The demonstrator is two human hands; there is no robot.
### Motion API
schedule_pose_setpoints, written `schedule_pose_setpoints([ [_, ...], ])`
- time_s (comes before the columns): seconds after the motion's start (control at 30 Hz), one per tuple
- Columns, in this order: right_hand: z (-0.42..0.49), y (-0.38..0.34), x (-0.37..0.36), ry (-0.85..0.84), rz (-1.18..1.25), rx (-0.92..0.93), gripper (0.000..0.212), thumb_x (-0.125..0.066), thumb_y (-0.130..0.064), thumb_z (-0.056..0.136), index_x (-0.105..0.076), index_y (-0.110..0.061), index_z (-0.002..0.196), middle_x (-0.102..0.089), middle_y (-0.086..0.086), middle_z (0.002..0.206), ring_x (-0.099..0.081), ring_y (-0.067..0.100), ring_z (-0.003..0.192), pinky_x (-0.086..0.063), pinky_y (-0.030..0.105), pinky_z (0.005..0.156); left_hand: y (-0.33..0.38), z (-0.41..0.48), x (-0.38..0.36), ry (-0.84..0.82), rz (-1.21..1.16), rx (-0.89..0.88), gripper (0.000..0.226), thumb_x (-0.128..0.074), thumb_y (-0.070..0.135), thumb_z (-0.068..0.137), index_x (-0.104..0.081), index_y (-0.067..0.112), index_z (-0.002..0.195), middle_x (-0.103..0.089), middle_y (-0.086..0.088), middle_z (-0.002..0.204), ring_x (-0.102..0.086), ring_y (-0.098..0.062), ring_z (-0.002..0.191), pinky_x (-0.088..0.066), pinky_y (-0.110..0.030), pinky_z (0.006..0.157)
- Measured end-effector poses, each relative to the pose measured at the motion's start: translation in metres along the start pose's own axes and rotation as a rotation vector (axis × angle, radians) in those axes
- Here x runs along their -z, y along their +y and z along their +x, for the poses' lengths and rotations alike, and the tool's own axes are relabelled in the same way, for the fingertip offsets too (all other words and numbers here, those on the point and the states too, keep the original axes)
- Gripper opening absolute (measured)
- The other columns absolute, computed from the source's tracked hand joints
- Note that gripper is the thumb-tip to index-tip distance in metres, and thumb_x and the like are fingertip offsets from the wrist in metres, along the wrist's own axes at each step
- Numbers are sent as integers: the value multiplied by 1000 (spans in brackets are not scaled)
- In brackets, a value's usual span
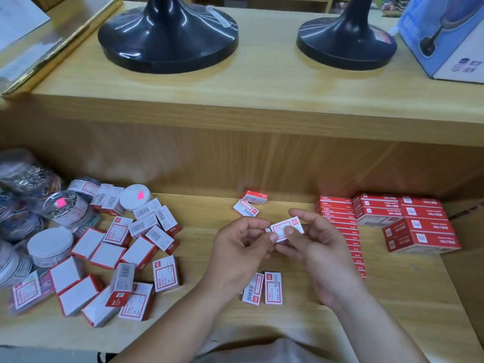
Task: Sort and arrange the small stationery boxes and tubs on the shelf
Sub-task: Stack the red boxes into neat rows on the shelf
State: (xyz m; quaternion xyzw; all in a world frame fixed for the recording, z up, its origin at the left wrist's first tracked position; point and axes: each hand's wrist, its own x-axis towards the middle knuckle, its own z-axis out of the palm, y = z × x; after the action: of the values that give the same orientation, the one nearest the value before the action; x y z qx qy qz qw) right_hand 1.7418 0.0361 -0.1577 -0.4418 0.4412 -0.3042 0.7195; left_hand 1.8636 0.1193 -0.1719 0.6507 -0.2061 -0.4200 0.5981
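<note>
The left hand (241, 247) and right hand (324, 247) are both pinching one small box (286, 228) between them, over the shelf (314, 323). It is looking light, stiff cardboard, likely crushable; holding its long edges, not its end flaps, is seeming safest.

One small red-and-white box (286, 229) is pinched between the left hand (241, 247) and right hand (319, 244), above the shelf (392, 297). Two like boxes (250, 203) lie near the back wall, touching; two more (262, 288) lie flat side by side towards the front. On the left, a loose heap of larger red-and-white boxes (125, 247) lies at all angles beside clear round tubs with white lids (49, 246). On the right, a neat row of red boxes (337, 231) runs front to back next to stacked red cartons (408, 221).
</note>
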Motion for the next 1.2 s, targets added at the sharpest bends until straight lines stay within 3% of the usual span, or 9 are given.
schedule_pose_setpoints([
  [0.17,0,-1,3,16,38,-4,29,-61,6,94,-67,-11,116,-71,22,95,-75,33,86,-62,35,73,2,2,2,13,-42,4,18,-77,-1,86,-73,7,102,-75,-17,85,-68,-15,68,-58,-26,64],
  [0.3,-2,3,0,-15,7,14,30,-59,7,95,-66,-10,119,-72,23,96,-75,31,85,-62,33,73,1,2,4,8,-12,-3,28,-80,0,83,-71,11,108,-75,-6,79,-68,-14,68,-59,-29,66],
  [0.57,-5,5,-6,-20,0,73,30,-63,7,92,-66,-11,116,-72,23,99,-75,31,86,-62,32,73,5,3,2,98,-134,127,22,-85,3,78,-73,5,97,-76,-13,80,-65,-12,60,-51,-20,57],
  [0.8,-4,8,-4,-1,22,69,30,-63,8,92,-65,-9,116,-72,24,96,-75,31,84,-62,33,74,2,3,4,83,-163,176,16,-79,6,86,-78,8,101,-78,-13,82,-67,-16,69,-56,-22,66],
  [1.2,-5,10,4,-72,74,28,27,-58,12,93,-62,-6,111,-71,27,99,-73,41,93,-62,40,80,3,2,6,86,-140,150,12,-76,6,88,-77,8,100,-77,-10,82,-67,-14,68,-56,-23,69],
])
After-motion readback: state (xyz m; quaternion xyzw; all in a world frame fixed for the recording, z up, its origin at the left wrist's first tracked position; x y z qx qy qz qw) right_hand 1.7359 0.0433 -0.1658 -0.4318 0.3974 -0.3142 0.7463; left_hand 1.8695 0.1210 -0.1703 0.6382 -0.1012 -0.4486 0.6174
